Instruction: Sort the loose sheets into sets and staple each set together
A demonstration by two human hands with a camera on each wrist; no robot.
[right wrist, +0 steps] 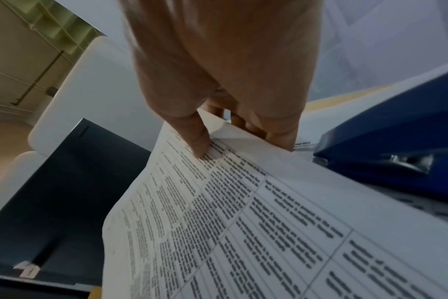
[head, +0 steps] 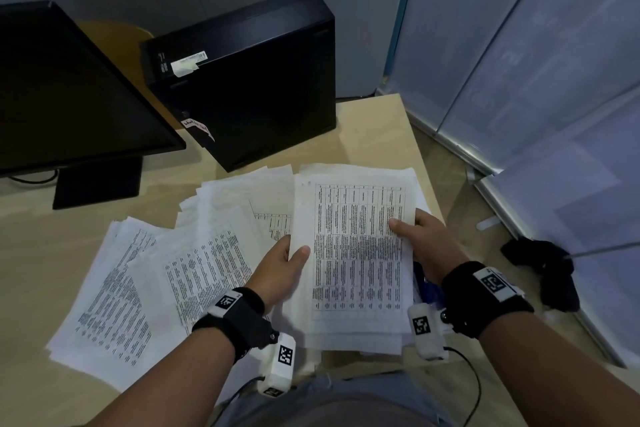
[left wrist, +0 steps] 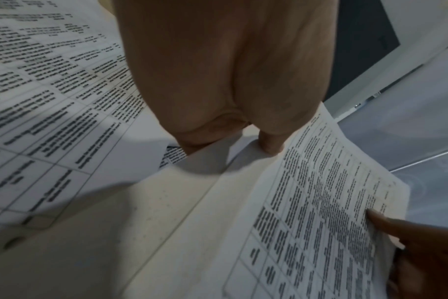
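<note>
I hold a printed table sheet (head: 356,246) over the desk with both hands. My left hand (head: 294,253) pinches its left edge, thumb on top, fingers hidden below. My right hand (head: 405,229) pinches its right edge the same way. In the left wrist view the sheet (left wrist: 320,212) runs to the right of the left hand (left wrist: 230,81). The right wrist view shows the right hand's (right wrist: 218,70) thumb pressing the sheet (right wrist: 243,222). Loose sheets (head: 138,281) fan out on the left, and more lie beneath the held one. A blue stapler (right wrist: 396,141) lies by my right wrist (head: 427,284).
A black monitor (head: 69,87) and a black computer tower (head: 249,80) stand at the back of the wooden desk (head: 41,253). The desk's right edge runs close to my right hand. A dark cloth bundle (head: 547,270) lies on the floor by the frosted partition (head: 536,80).
</note>
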